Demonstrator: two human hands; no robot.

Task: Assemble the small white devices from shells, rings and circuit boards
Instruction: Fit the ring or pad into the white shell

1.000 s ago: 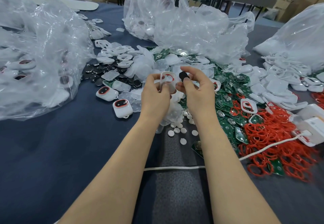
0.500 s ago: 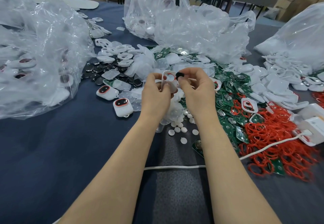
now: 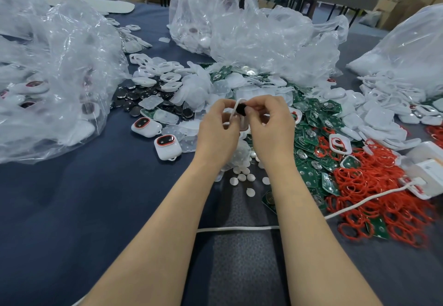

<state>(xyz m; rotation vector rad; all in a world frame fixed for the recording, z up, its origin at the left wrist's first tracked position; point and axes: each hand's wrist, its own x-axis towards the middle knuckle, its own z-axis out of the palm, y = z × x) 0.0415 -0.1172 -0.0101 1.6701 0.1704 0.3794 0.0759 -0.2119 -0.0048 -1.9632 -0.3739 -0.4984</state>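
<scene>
Right grip (image 3: 271,128) beside circuit boards (image 3: 311,142), rings (image 3: 374,186)

Two finished white devices (image 3: 167,147) outside the bags (image 3: 60,66), one white cable (image 3: 239,228), green boards (image 3: 309,138) and red rings (image 3: 383,200) beyond counting.

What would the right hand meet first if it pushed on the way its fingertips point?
Probably the white shell in the left hand; the black part pinched by the right hand seems nearly against it, depth unclear.

Head-worn — forward-down, close over table (image 3: 72,210)
</scene>
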